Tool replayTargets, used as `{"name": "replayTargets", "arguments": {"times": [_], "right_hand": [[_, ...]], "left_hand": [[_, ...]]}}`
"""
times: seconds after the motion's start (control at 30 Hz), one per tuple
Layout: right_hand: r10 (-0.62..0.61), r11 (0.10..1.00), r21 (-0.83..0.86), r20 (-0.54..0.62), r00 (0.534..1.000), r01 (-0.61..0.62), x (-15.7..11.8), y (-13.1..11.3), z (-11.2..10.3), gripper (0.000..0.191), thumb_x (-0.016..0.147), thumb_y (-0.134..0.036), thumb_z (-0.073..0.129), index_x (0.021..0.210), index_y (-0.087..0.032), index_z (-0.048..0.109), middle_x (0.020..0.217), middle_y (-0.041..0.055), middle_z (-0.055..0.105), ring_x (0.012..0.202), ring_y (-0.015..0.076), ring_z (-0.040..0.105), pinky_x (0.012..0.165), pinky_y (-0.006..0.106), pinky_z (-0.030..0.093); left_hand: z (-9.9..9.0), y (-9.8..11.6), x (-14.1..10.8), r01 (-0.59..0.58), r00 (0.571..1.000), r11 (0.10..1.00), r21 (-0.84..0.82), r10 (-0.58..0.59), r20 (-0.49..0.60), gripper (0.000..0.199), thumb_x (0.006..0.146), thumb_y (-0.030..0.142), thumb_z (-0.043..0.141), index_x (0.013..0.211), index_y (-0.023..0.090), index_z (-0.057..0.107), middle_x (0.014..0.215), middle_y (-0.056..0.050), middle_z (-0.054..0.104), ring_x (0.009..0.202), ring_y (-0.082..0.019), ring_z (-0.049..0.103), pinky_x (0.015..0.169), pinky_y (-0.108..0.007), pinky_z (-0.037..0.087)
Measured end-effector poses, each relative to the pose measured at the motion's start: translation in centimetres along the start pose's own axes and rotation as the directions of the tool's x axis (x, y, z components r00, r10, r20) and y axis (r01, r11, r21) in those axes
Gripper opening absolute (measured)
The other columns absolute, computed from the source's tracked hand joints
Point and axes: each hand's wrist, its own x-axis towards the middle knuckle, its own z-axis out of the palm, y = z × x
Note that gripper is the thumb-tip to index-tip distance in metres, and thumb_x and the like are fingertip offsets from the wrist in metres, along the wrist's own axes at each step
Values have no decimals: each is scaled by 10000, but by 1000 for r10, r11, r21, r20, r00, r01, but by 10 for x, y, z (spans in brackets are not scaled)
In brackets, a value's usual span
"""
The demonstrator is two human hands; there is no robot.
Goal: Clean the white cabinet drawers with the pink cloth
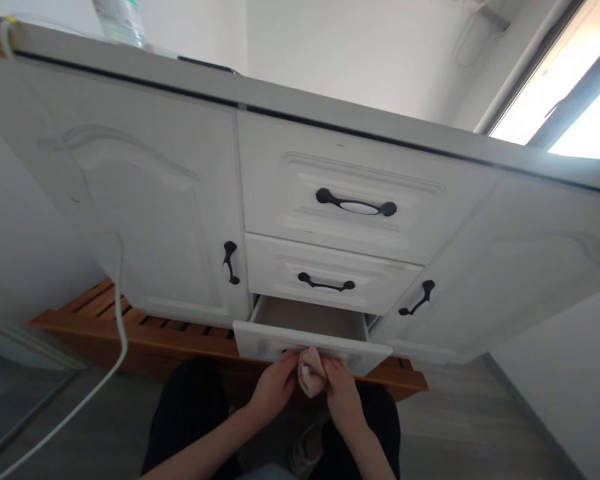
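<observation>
The head camera looks down and forward at a white cabinet (300,200) with two doors and three drawers in the middle. The person is low in front of it, with the knees in dark trousers at the bottom of the picture.

The bottom drawer (310,337) is pulled out partly. As far as the view reaches, its inside shows nothing, but the front part is hidden behind the drawer face. The two drawers above, with their black handles (356,203), are shut, and so are both doors.

Both hands meet just in front of the open drawer's face. The left hand (275,387) and the right hand (341,390) together grip a small pinkish cloth (311,375), with the fingers of each hand curled closed around it. The cloth touches or nearly touches the drawer front; the picture is too small to tell which. The handle of this drawer is hidden behind the hands and cloth.

A white cable (117,313) hangs from the cabinet top, down past the left door, and runs over the floor near the person's left knee. A wooden slatted platform (145,327) lies under the cabinet.

Some risks seem possible. The cloth is small and held by fingertips, so it could slip. A knee or arm could catch the loose cable and pull whatever it is joined to on the top.
</observation>
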Motion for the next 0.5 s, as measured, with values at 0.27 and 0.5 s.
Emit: {"name": "replayTargets", "arguments": {"times": [0.27,0.5], "right_hand": [[-155,923,368,98,983,109,-63,-31,-32,343,950,-288,585,1270,-363,680,1242,38,713,1151,236,656,1015,357,521],[47,942,333,-220,974,30,-41,-49,-103,389,904,-393,641,1285,-318,662,1336,71,637,1242,264,586,1053,362,483]], "left_hand": [[-16,25,-65,7,982,991,-137,19,186,490,851,74,441,1223,289,678,1203,-26,699,1168,-174,642,1047,-283,483],[-19,23,-87,-40,956,994,-97,67,286,514,840,101,497,1218,375,712,1197,7,757,1116,-221,708,974,-328,556]]}}
